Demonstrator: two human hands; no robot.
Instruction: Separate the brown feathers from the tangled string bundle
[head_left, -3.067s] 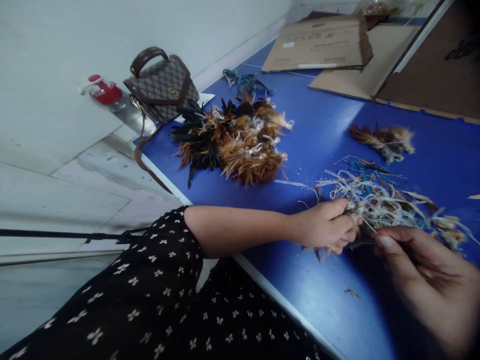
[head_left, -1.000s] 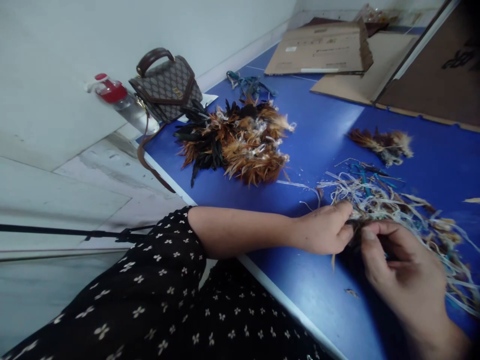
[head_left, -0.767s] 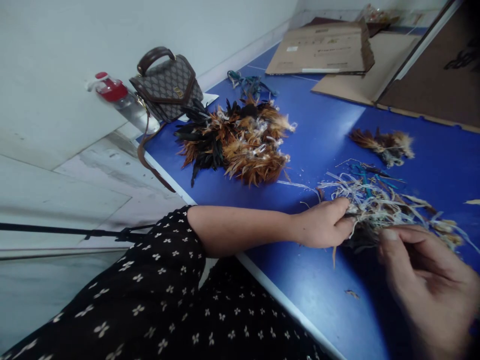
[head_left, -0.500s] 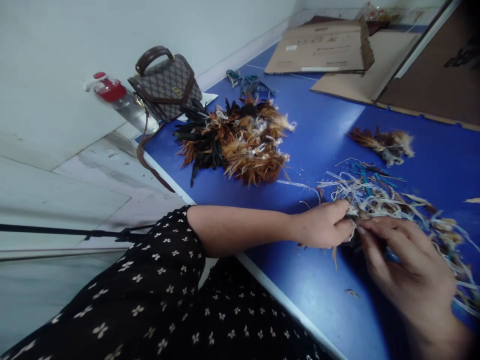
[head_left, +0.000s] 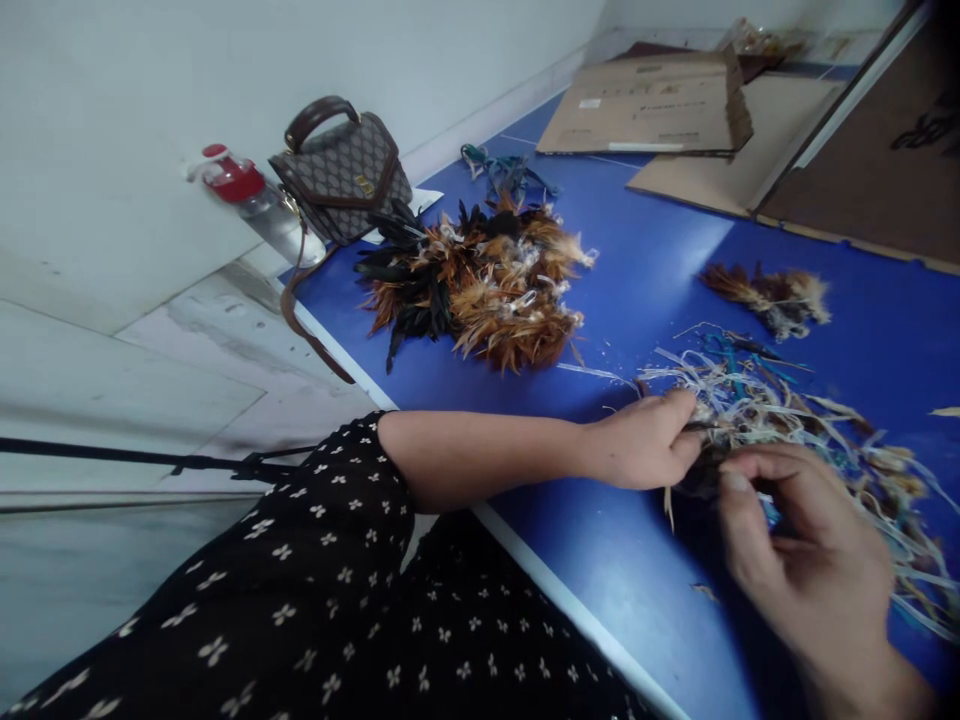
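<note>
My left hand (head_left: pixel 641 440) reaches across the table, its fingers closed on a bunch of dark feathers (head_left: pixel 703 472) that is mostly hidden by the hand and shadow. Just to the right, my right hand (head_left: pixel 817 555) is closed, thumb and forefinger pinched at the bunch's edge; what lies between the tips is too small to make out. Beyond both hands spreads a tangled heap of pale strings and feather scraps (head_left: pixel 780 415), with some blue strands in it. A small brown feather bundle (head_left: pixel 772 298) lies behind the heap.
A large pile of brown and black feather bundles (head_left: pixel 480 290) lies on the blue table (head_left: pixel 637 240). Behind it are teal strands (head_left: pixel 510 172). A patterned handbag (head_left: pixel 341 175) and a red-capped bottle (head_left: pixel 259 205) stand at the wall. Flattened cardboard (head_left: pixel 645 105) lies at the back.
My right hand has drawn slightly away from my left, and its pinch now sits a little lower. The left hand stays nearly in place. The whole view has shifted slightly.
</note>
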